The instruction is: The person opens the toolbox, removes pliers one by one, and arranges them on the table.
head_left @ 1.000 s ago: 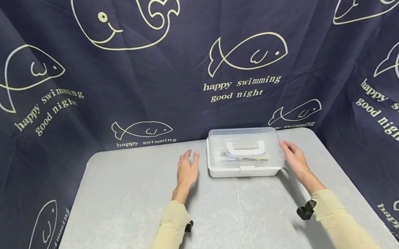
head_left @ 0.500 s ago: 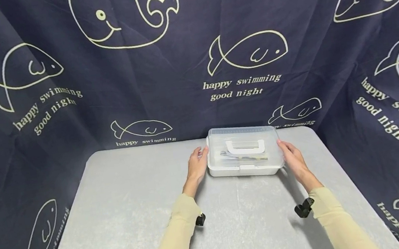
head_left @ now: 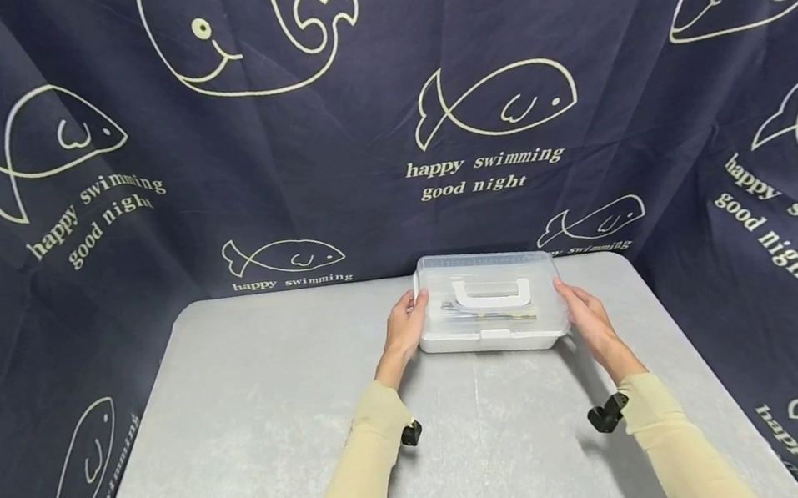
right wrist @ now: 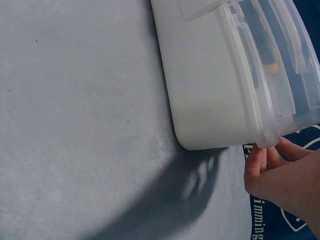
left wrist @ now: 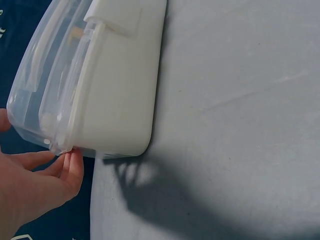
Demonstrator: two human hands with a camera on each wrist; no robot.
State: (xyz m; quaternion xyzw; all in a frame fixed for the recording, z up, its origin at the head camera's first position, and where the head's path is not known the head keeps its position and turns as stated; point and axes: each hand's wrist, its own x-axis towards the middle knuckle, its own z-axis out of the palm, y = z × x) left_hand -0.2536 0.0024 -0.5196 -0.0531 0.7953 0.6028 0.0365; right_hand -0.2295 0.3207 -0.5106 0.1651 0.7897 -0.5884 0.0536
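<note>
A white plastic storage box (head_left: 494, 341) with a clear lid and a white carrying handle (head_left: 492, 296) sits at the back of the table. Through the lid, some thin pencil-like items (head_left: 499, 316) show. My left hand (head_left: 406, 325) grips the box's left end, its thumb over the lid's edge and its fingers (left wrist: 75, 167) curled up under the lid's rim. At the opposite end, my right hand (head_left: 588, 317) holds the same rim, with fingertips (right wrist: 257, 155) tucked beneath it. The lid is down on the box, and its front latch (left wrist: 117, 17) shows in the left wrist view.
The grey table (head_left: 485, 440) has rounded back corners. Directly behind it and along both sides hangs a dark blue curtain (head_left: 355, 145) with white fish and whale drawings. Each sleeve cuff carries a small black camera (head_left: 608, 413).
My left hand has moved right, from beside the box onto its left end, and now grips the rim. The right hand has stayed on its end, and the box looks unmoved.
</note>
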